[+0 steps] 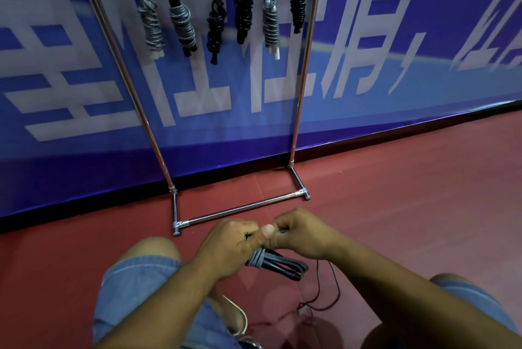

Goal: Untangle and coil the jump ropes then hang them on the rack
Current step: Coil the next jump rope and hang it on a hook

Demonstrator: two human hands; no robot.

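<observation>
From the head view, six hung ropes already dangle in tight wraps from the top of the rack, which stands on the floor against a blue banner. That share of the task looks finished.

One more rope is in hand, low and in front of the rack's base bar, between the person's knees. Its black handles lie side by side with a few grey turns wound round their upper end, so the coil seems only begun. It has yet to be finished, tied off and hung.

The left hand has its fingers curled round the top of the bundle, thumb pressed on it. The right hand meets it, touching. Its fingers are bent and pinch a grey strand just beside the left thumb. The handles' lower ends jut out free below both hands.

A thin dark cord loops on the floor under the right wrist. Whether it is this rope's loose tail or another one, I cannot tell.
</observation>
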